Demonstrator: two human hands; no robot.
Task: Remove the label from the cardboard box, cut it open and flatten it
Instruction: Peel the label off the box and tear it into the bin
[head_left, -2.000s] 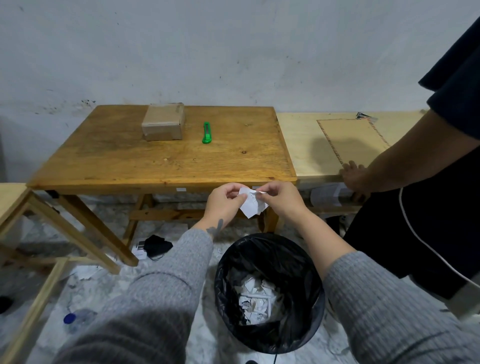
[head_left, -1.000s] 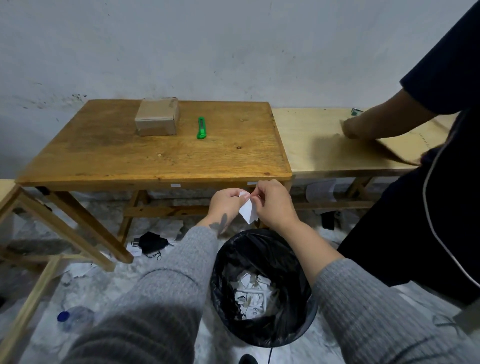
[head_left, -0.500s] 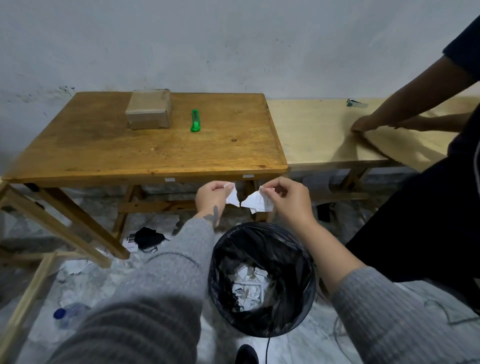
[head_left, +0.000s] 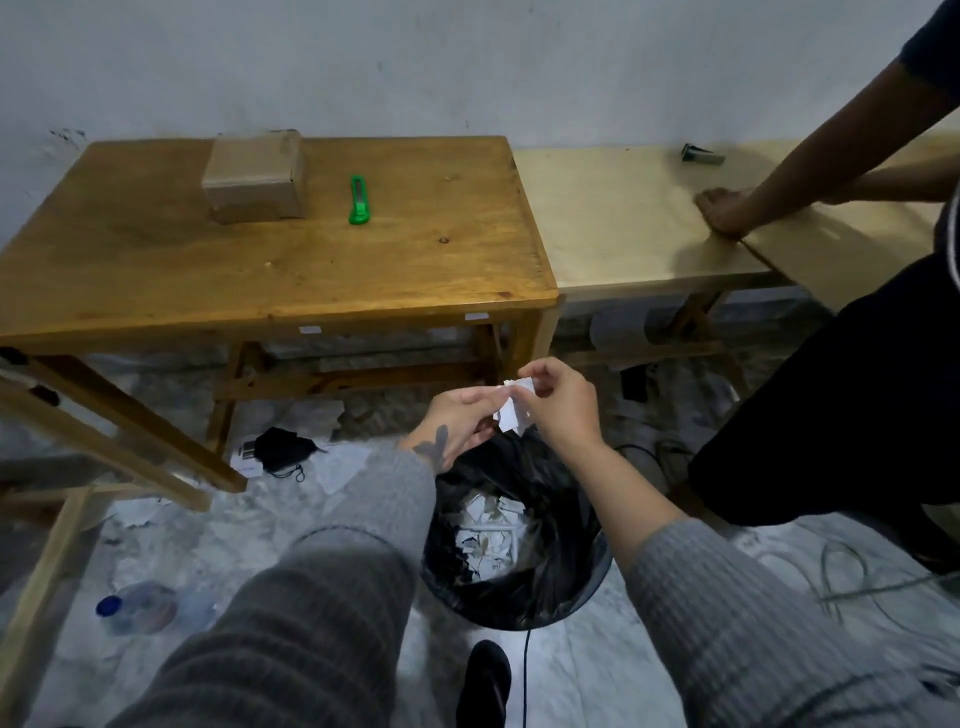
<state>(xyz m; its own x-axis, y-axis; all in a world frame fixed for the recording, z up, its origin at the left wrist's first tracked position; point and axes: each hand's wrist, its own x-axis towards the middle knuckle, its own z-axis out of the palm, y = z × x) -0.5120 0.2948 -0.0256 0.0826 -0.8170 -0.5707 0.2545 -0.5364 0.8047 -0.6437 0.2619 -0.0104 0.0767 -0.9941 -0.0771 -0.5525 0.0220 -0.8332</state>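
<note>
Your left hand and right hand both pinch label scraps above bin, so pieces fall in. Box waits closed on table, cutter just beside, handy for cutting.

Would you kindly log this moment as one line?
hands: left, right pinch label scraps | over bin | box uncut | cutter idle

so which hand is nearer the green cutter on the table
Left. The left hand is below the green cutter, just right of it; the right hand is further right. Both pinch paper scraps off the table.
</note>
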